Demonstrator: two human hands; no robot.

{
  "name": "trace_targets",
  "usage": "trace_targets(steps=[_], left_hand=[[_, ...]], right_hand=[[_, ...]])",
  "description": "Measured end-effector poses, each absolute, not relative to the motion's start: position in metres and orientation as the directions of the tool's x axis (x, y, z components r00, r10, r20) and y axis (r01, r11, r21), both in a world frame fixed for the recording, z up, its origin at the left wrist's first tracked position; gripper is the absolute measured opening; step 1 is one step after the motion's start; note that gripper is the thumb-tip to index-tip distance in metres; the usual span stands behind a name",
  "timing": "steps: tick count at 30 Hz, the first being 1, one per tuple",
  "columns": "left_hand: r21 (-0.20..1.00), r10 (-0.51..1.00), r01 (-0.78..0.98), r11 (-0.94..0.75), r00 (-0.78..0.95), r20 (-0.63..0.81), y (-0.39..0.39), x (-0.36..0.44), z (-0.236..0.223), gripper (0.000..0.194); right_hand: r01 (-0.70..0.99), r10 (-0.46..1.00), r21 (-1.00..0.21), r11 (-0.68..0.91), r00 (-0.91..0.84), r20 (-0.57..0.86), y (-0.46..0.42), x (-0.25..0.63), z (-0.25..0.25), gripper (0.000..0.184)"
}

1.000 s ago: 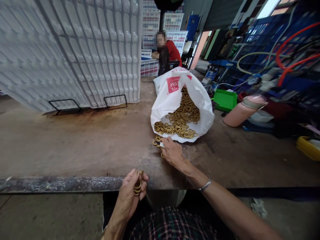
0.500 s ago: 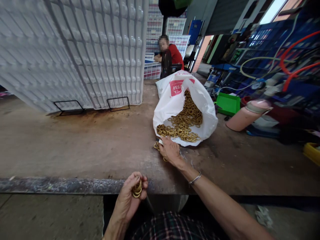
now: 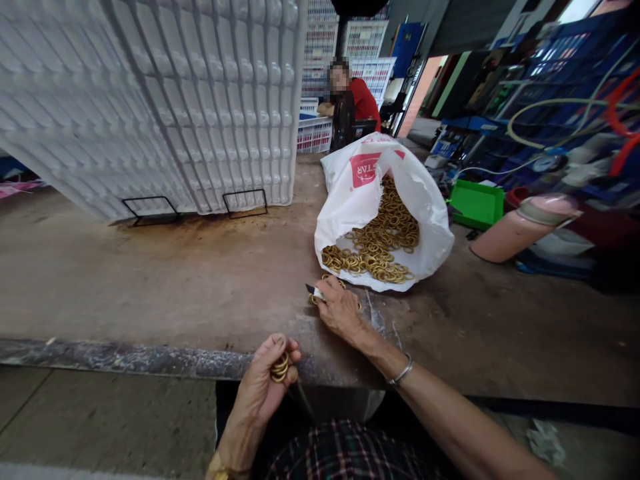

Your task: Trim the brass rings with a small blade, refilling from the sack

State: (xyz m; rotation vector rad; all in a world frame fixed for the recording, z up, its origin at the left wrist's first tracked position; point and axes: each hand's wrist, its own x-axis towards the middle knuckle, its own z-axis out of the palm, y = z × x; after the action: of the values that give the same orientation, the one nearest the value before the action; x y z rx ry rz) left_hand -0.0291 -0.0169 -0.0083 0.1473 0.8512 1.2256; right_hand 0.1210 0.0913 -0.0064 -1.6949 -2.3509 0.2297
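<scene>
My left hand (image 3: 270, 370) is closed around several brass-coloured rings (image 3: 280, 367), above the table's front edge. In front of the bag's mouth, my right hand (image 3: 340, 308) grips a small knife (image 3: 315, 291) with a dark pointed blade and a pale body; its handle is mostly hidden by the fingers. Loose rings lie on the table around and under those fingers, partly covered. The white plastic bag (image 3: 340, 207) with red print lies on its side, open toward me. Inside it is a heap of brass-coloured rings (image 3: 385, 243).
White ribbed plastic trays (image 3: 225, 107) stand upright on the wooden table (image 3: 150, 287) at left, by black wire supports. At right are a green tray (image 3: 477, 203), a pink cylinder (image 3: 525, 228) and hoses. A person in red (image 3: 365, 103) sits beyond, near stacked crates.
The view has shifted, so the scene sits further right. My right hand has drawn slightly away from the bag's mouth, and the knife blade shows more clearly. My left hand still holds rings.
</scene>
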Motion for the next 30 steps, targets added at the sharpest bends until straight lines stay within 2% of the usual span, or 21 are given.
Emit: trace_targets(steps=[7, 12, 16, 20, 25, 30], left_hand=[[0.743, 0.896, -0.596, 0.305, -0.085, -0.436, -0.008, -0.016, -0.003, 0.043], [0.789, 0.896, -0.514, 0.336, -0.083, -0.436, -0.006, -0.012, -0.006, 0.041], [0.814, 0.894, -0.466, 0.346, -0.101, -0.437, -0.007, -0.012, -0.008, 0.036], [0.884, 0.899, -0.351, 0.309, -0.195, -0.391, -0.008, -0.010, -0.011, 0.036], [0.937, 0.913, -0.190, 0.292, -0.237, -0.332, -0.009, -0.010, -0.014, 0.037], [0.914, 0.913, -0.237, 0.331, -0.166, -0.373, -0.010, -0.011, -0.011, 0.036]], right_hand=[[0.655, 0.863, -0.567, 0.499, -0.436, 0.256, 0.072, 0.120, -0.004, 0.019], [0.493, 0.833, -0.700, 0.516, -0.479, 0.277, 0.057, 0.116, 0.000, 0.011], [0.421, 0.856, -0.797, 0.434, -0.468, 0.219, 0.052, 0.112, -0.001, 0.009], [0.397, 0.906, -0.885, 0.244, -0.418, 0.062, 0.053, 0.112, -0.002, 0.016], [0.400, 0.896, -0.900, 0.172, -0.444, -0.027, 0.052, 0.111, -0.008, 0.026], [0.387, 0.906, -0.912, 0.137, -0.420, -0.043, 0.052, 0.109, -0.015, 0.027]])
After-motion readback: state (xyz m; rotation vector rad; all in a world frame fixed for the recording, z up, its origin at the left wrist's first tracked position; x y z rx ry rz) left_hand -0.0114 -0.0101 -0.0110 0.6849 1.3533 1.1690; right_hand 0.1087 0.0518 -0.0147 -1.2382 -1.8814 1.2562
